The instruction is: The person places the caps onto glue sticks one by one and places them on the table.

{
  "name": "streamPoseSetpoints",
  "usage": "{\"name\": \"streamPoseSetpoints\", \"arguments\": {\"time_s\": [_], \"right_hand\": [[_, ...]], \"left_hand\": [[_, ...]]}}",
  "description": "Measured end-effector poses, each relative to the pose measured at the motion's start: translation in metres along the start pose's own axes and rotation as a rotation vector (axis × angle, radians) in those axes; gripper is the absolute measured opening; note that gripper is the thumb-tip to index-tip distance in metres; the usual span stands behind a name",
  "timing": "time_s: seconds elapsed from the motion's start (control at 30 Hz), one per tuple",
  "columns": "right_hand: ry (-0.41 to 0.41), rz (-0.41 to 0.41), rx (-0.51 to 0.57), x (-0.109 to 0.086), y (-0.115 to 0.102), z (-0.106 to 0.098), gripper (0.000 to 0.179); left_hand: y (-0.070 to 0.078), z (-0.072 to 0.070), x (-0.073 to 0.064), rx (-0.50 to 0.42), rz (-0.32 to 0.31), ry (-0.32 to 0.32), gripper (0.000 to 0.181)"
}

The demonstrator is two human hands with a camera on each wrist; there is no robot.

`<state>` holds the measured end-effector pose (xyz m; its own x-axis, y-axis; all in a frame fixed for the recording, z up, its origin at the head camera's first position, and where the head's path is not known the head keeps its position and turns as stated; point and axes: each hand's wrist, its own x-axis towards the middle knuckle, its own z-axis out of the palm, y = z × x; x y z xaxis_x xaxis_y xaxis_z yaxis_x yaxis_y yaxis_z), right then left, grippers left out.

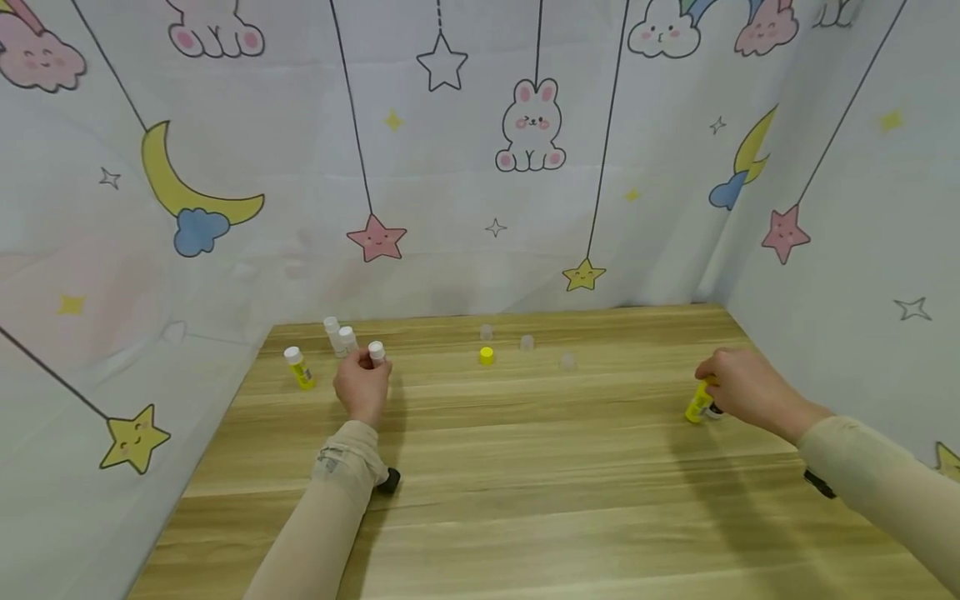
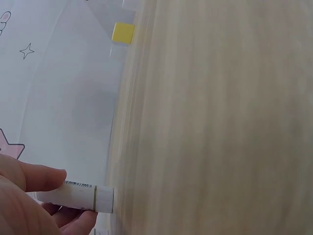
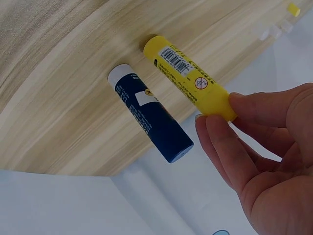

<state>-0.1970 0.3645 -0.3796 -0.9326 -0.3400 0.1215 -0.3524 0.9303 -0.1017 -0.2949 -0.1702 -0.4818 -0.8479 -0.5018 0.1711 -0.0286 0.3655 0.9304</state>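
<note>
My left hand (image 1: 363, 388) pinches a white glue stick (image 1: 377, 352) upright between thumb and fingers at the back left of the table. In the left wrist view that glue stick (image 2: 78, 196) shows a barcode, and its lower end is at the tabletop. Two more white glue sticks (image 1: 347, 340) stand just beyond this hand, and a yellow glue stick with a white end (image 1: 300, 368) stands to its left. At the right, my right hand (image 1: 744, 388) pinches the top of a yellow glue stick (image 3: 188, 78). A dark blue glue stick with a white end (image 3: 149, 115) stands beside it, untouched.
Near the back edge of the wooden table (image 1: 510, 467) sit a yellow cap (image 1: 487, 357) and several clear caps, one of them a small clear cap (image 1: 527, 342). A white printed curtain (image 1: 465, 183) hangs behind and along both sides.
</note>
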Motion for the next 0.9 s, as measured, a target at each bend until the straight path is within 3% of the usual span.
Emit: {"name": "streamPoseSetpoints", "arguments": {"time_s": [0.5,0.9], "right_hand": [[0.009,0.005,-0.002,-0.0026,0.0029,0.0044,0.02],[0.02,0.013,-0.007,-0.0031,0.0031,0.004,0.019]], "left_hand": [[0.0019,0.0027,-0.0017,0.006,0.017,-0.01,0.031],[0.0055,0.0033,-0.006,-0.008,0.077,-0.018,0.034]]}}
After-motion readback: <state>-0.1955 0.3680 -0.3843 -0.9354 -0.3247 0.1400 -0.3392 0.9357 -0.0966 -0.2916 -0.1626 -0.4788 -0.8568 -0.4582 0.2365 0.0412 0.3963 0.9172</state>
